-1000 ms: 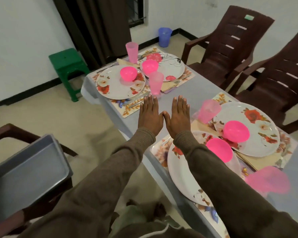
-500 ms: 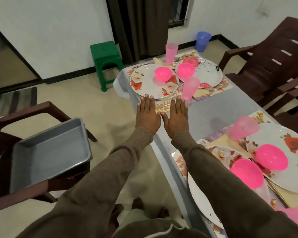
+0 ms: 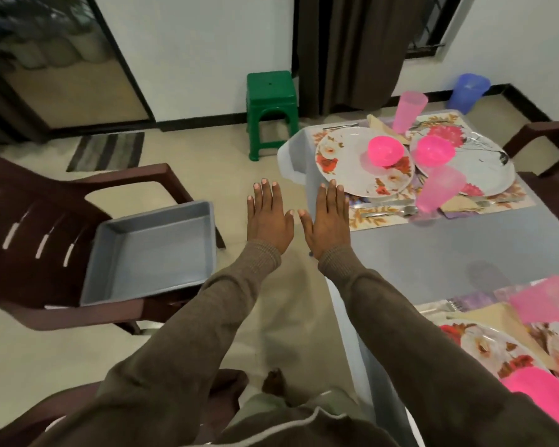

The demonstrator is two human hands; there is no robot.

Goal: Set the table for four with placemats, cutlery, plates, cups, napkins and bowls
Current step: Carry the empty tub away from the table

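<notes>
My left hand (image 3: 269,217) and right hand (image 3: 328,219) are stretched out flat, palms down, fingers straight, holding nothing. The set places lie to my right on the surface (image 3: 449,250) — the far plates (image 3: 346,159), pink bowls (image 3: 385,151) and cups (image 3: 441,191) beyond my right hand, which is nearer. The grey tray (image 3: 152,253) sits on a chair to my left — it looks emptied, so I judge the setting done.

One head-worn view looks forward and down, close over table (image 3: 449,253); no second view.

Bare grey table (image 3: 465,253) lies between the crowded placemats (image 3: 381,217), open to pass.
</notes>
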